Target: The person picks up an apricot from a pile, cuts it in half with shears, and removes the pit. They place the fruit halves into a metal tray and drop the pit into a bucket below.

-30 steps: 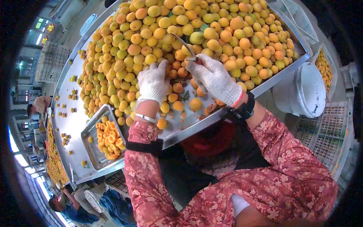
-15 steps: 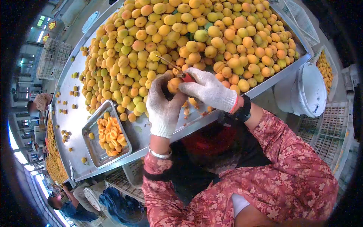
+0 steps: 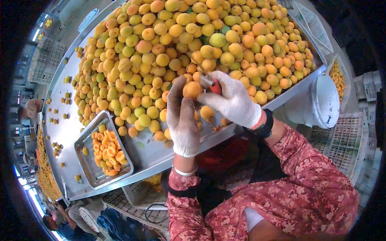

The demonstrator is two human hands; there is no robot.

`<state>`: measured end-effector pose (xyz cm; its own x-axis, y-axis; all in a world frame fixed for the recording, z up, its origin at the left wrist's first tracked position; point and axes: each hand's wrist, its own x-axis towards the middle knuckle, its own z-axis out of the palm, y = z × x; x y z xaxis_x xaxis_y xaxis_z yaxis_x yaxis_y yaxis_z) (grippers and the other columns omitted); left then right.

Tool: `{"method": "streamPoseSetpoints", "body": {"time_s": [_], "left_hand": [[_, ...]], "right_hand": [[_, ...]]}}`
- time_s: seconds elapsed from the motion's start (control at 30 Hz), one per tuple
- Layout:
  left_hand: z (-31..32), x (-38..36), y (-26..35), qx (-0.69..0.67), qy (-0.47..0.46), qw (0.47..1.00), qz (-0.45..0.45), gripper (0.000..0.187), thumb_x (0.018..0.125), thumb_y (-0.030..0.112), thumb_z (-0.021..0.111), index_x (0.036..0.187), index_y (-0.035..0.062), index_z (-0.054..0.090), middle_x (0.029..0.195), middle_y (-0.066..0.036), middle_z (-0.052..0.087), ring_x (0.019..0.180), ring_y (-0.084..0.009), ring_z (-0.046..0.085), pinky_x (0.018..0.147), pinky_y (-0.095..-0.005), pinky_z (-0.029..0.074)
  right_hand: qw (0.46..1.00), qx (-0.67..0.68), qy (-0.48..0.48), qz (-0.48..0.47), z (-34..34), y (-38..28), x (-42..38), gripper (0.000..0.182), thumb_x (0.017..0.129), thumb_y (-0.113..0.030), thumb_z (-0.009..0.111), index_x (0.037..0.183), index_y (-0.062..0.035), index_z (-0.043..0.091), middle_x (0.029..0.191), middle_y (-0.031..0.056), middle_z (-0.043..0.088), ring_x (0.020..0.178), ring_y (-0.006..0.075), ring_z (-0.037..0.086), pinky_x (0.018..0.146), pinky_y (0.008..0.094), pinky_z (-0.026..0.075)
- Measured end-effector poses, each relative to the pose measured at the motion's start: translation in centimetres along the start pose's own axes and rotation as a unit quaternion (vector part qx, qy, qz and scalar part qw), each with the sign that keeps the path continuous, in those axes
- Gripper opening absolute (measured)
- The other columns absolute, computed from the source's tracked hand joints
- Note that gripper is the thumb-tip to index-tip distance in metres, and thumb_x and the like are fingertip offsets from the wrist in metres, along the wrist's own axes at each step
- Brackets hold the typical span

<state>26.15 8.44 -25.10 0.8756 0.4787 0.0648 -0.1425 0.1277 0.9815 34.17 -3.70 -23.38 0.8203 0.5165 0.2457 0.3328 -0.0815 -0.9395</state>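
While the left hand (image 3: 183,120) is pinching an apricot (image 3: 192,90) over the heap's (image 3: 157,48) near side, the right hand (image 3: 235,101) is gripping a red-handled tool (image 3: 216,86) just rightward, apparently aligning both, the next move likely calling for steadiness.

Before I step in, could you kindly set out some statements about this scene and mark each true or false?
1. The right hand grips a red-handled tool. True.
2. The left hand is empty. False: the left hand holds a fruit.
3. Both hands wear pale gloves. True.
4. The metal tray is empty. False: the metal tray holds cut fruit pieces.
5. The white bucket stands on the table. False: the white bucket is beside the table.
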Motion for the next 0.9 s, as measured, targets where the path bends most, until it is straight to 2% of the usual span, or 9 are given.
{"method": "streamPoseSetpoints", "body": {"time_s": [0.07, 0.2, 0.3, 0.4, 0.43, 0.47, 0.63, 0.73, 0.9], "left_hand": [[0.0, 0.2, -0.7, -0.017, -0.008, 0.999, 0.042, 0.04, 0.102, 0.018, 0.042, 0.138, -0.0005, 0.044, 0.129, -0.012, 0.054, 0.113, -0.0177, 0.053, 0.099, -0.0302, 0.042], [-0.7, 0.1, 0.1, 0.005, 0.009, 0.996, -0.092, 0.033, 0.097, 0.006, 0.044, 0.128, 0.0001, 0.051, 0.12, -0.01, 0.057, 0.099, -0.0176, 0.06, 0.091, -0.03, 0.048], [-1.4, 0.1, -1.5, 0.097, 0.012, 0.995, 0.009, 0.031, 0.1, 0.015, 0.039, 0.124, 0.0017, 0.054, 0.11, -0.008, 0.059, 0.087, -0.0153, 0.061, 0.079, -0.0271, 0.051], [-1.9, -0.3, -1.1, -0.032, 0.005, 0.997, -0.076, 0.027, 0.097, 0.011, 0.046, 0.12, 0.0022, 0.055, 0.108, -0.009, 0.059, 0.091, -0.0162, 0.06, 0.079, -0.0274, 0.05], [-0.9, -0.3, -1.4, 0.185, 0.05, 0.977, 0.096, 0.053, 0.105, 0.048, 0.03, 0.124, 0.0029, 0.051, 0.105, -0.008, 0.059, 0.095, -0.0149, 0.058, 0.083, -0.0279, 0.05], [-1.2, -0.2, -1.7, 0.184, 0.048, 0.977, 0.097, 0.053, 0.105, 0.048, 0.03, 0.124, 0.0029, 0.051, 0.105, -0.008, 0.059, 0.095, -0.0149, 0.058, 0.083, -0.0279, 0.05], [-0.7, -0.3, -0.8, -0.04, 0.026, 0.999, -0.023, 0.071, 0.1, 0.062, 0.024, 0.122, 0.0007, 0.053, 0.109, -0.009, 0.059, 0.102, -0.0194, 0.057, 0.097, -0.0345, 0.045], [-1.1, -0.4, -1.2, 0.078, 0.033, 0.996, 0.01, 0.076, 0.098, 0.066, 0.023, 0.123, -0.0001, 0.052, 0.108, -0.009, 0.059, 0.102, -0.0197, 0.057, 0.095, -0.0333, 0.046], [-0.3, -1.0, -0.6, -0.077, 0.047, 0.996, -0.006, 0.063, 0.103, 0.055, 0.027, 0.123, 0.0001, 0.051, 0.115, -0.011, 0.058, 0.104, -0.0202, 0.057, 0.095, -0.0339, 0.046]], "right_hand": [[0.997, -0.066, 0.001, -0.045, 0.5, 0.1, -0.7, 0.03, 0.08, -0.015, 0.076, 0.101, -0.0046, 0.057, 0.071, 0.0108, 0.056, 0.066, 0.0216, 0.06, 0.061, 0.0305, 0.047], [0.999, 0.016, -0.033, -0.008, 1.1, 0.3, -0.6, 0.022, 0.088, -0.016, 0.068, 0.103, -0.0026, 0.058, 0.07, 0.0057, 0.056, 0.066, 0.0129, 0.056, 0.06, 0.0298, 0.046], [0.982, 0.142, -0.072, 0.101, 0.5, -0.8, -0.5, 0.018, 0.094, -0.015, 0.062, 0.105, -0.0016, 0.058, 0.071, 0.003, 0.057, 0.068, 0.0086, 0.053, 0.06, 0.03, 0.045], [0.983, 0.111, -0.098, 0.113, 0.4, -0.8, -0.7, 0.017, 0.098, -0.017, 0.057, 0.104, -0.0015, 0.059, 0.073, 0.0037, 0.059, 0.072, 0.009, 0.054, 0.062, 0.0303, 0.046], [0.987, 0.091, -0.106, 0.075, 0.8, -0.7, -0.8, 0.018, 0.098, -0.018, 0.057, 0.104, -0.0015, 0.059, 0.073, 0.0044, 0.059, 0.072, 0.0096, 0.054, 0.062, 0.0301, 0.046], [0.99, 0.071, -0.114, 0.038, 1.1, -0.7, -1.0, 0.019, 0.098, -0.02, 0.057, 0.105, -0.0015, 0.059, 0.073, 0.0052, 0.059, 0.071, 0.0102, 0.055, 0.062, 0.0299, 0.046], [0.993, -0.007, -0.11, 0.033, 1.6, -2.0, -1.2, 0.021, 0.095, -0.022, 0.06, 0.093, -0.0017, 0.055, 0.07, 0.0215, 0.059, 0.073, 0.0405, 0.065, 0.058, 0.0405, 0.047], [0.994, -0.011, -0.104, 0.011, 1.7, -1.8, -1.3, 0.02, 0.095, -0.022, 0.06, 0.094, -0.0019, 0.056, 0.069, 0.0208, 0.059, 0.071, 0.0399, 0.065, 0.057, 0.0402, 0.047], [0.993, -0.031, -0.109, 0.026, 1.8, -1.8, -1.5, 0.019, 0.095, -0.021, 0.059, 0.094, -0.0023, 0.056, 0.07, 0.021, 0.06, 0.071, 0.0403, 0.065, 0.057, 0.0409, 0.047]]}}
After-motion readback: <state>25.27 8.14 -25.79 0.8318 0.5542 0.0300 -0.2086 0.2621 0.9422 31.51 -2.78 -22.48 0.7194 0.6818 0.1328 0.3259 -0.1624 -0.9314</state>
